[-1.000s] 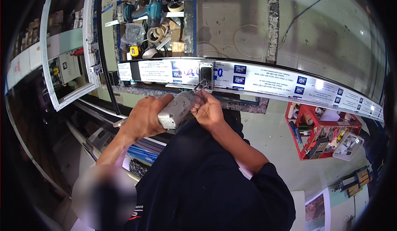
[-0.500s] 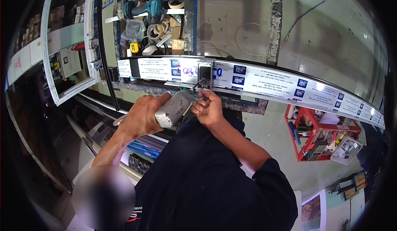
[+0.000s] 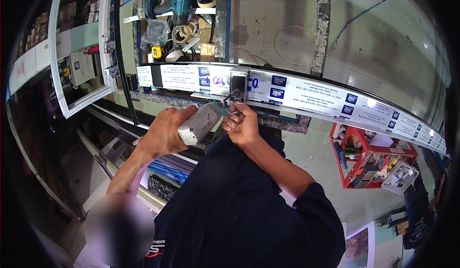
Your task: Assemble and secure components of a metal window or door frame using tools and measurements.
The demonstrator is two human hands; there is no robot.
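The long film-wrapped profile lies across the work area in front of the person, in the same place as a second ago, with the pale window-like frame at the left and the red carrier on the right, below the profile; at the right edge, dark clothing reaches further into view than half a second ago and now covers most of the wooden blocks there; the left hand is clamped around the worn grey power tool, whose body sits slightly further left than a second ago, its thin bit pointing at the near end of the slotted fitting on the profile, though whether the tip touches is too small to tell; the right hand has its fingers curled together beside the bit, almost unchanged from half a second ago, and I cannot tell whether they grip anything
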